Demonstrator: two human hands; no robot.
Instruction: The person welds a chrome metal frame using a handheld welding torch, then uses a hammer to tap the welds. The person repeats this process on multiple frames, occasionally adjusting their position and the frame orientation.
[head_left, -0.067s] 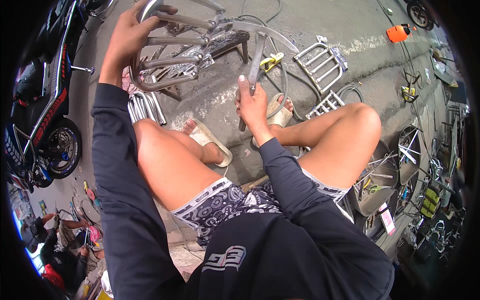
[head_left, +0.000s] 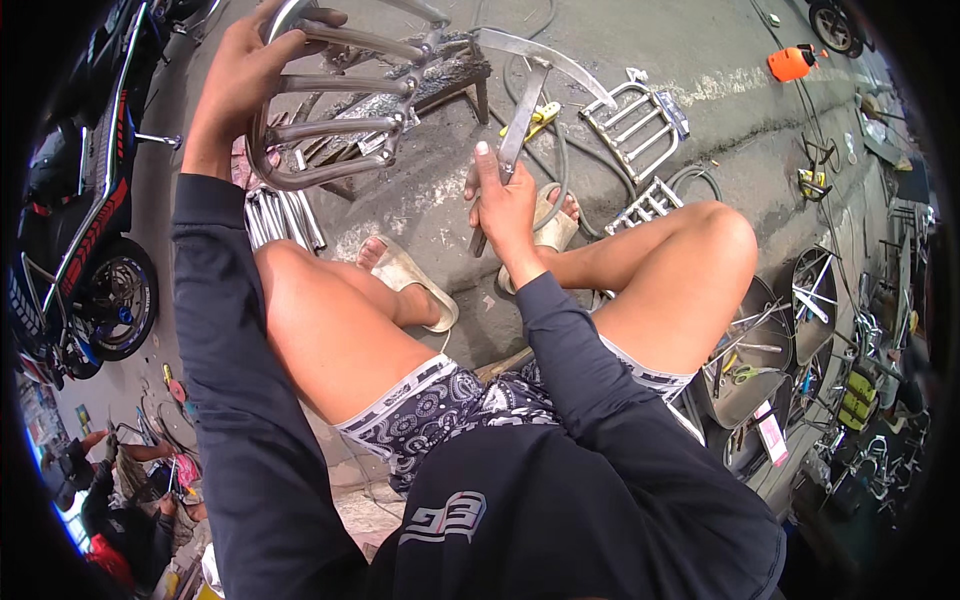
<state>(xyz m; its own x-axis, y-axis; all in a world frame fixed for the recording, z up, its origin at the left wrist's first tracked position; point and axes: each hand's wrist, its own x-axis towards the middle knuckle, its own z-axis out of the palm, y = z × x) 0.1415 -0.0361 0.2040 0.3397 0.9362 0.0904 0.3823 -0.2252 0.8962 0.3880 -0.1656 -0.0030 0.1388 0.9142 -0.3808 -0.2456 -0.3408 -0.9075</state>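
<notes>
At the upper left my left hand [head_left: 238, 78] is closed round the outer tube of a metal rack [head_left: 335, 131], a bent frame with several welded crossbars. The rack is held tilted above a rough, slag-covered metal stand [head_left: 455, 83]. My right hand [head_left: 508, 208] grips the handle of a chipping hammer [head_left: 518, 120] with the thumb laid along it. The hammer's long curved, pointed head is up, to the right of the rack and apart from it.
Two more welded racks [head_left: 632, 130] lie on the ground ahead at right. Bent tubes [head_left: 285, 216] lie by my left knee. A yellow-handled clamp [head_left: 543, 120] sits among cables. Tool trays [head_left: 740, 400] stand at right, a motorcycle [head_left: 100, 220] at left. People [head_left: 120, 500] work at lower left.
The hammer head has swung slightly to the right and down. My left hand and the rack have shifted slightly left in the picture, along with much of the scene.
</notes>
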